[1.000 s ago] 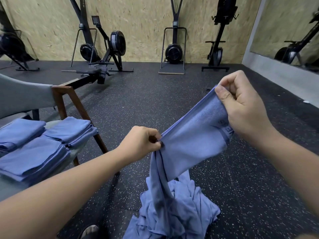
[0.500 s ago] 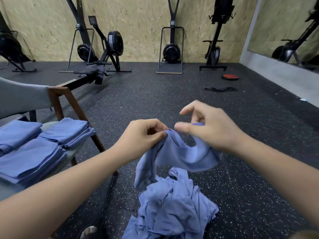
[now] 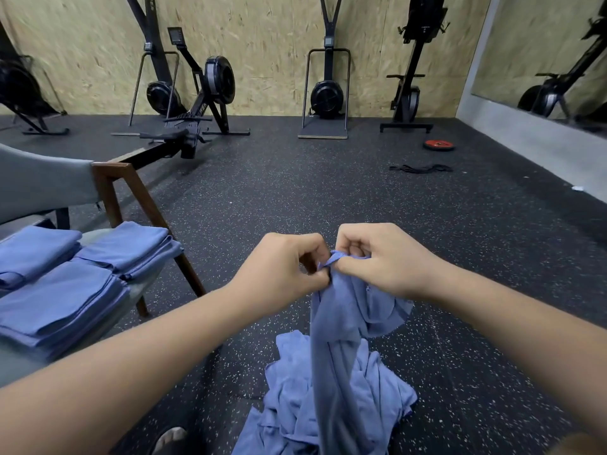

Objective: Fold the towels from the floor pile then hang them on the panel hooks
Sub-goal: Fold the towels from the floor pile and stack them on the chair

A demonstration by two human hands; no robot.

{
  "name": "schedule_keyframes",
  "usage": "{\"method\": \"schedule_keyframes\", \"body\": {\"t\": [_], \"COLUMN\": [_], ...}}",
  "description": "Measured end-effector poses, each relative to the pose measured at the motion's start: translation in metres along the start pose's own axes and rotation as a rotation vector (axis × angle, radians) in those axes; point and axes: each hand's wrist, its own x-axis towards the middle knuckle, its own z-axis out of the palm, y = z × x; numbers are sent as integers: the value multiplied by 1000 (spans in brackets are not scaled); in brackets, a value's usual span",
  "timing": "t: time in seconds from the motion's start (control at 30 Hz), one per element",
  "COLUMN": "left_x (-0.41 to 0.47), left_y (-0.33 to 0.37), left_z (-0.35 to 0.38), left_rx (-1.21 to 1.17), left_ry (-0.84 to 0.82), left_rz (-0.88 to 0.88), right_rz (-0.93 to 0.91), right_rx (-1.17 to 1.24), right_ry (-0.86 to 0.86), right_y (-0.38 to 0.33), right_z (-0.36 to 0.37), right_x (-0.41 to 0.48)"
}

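Currently, head view. My left hand (image 3: pixel 282 267) and right hand (image 3: pixel 384 261) are close together at frame centre, knuckles nearly touching. Both pinch the top edge of one blue towel (image 3: pixel 345 323), fingers curled onto the cloth. The towel hangs bunched from that grip, and its lower end reaches the pile (image 3: pixel 295 405) at lower centre. The pile is crumpled, the same blue, and lies on the floor (image 3: pixel 295 192). At the left edge, three folded stacks (image 3: pixel 65 300) lie on the seat of a chair (image 3: pixel 131 198) with a brown wooden frame. At the top, a rower (image 3: pixel 210 90) stands near the board wall. At upper right, a red plate (image 3: pixel 438 145) lies flat, well apart from the pile.
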Motion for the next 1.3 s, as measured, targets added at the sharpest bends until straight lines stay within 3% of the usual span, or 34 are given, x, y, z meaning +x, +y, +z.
{"method": "schedule_keyframes", "body": {"t": [0.33, 0.57, 0.7, 0.93, 1.07, 1.3], "left_x": [-8, 0, 4, -2, -6, -12], "left_y": [-33, -36, -50, -44, -46, -71], "left_z": [35, 27, 13, 11, 17, 12], "left_rx": [-53, -18, -26, -65, -155, 20], "left_ry": [-131, -49, -34, -160, -215, -255], "left_rz": [35, 133, 56, 25, -112, -192], "right_rz": [-38, -40, -12, 16, 26, 70], "right_rx": [189, 187, 116, 51, 37, -4], "right_ry": [51, 74, 115, 161, 180, 321], "right_y": [-8, -4, 3, 11, 15, 37], "right_z": [-19, -28, -36, -42, -44, -52], "right_x": [-3, -5, -5, -5, -5, -4]}}
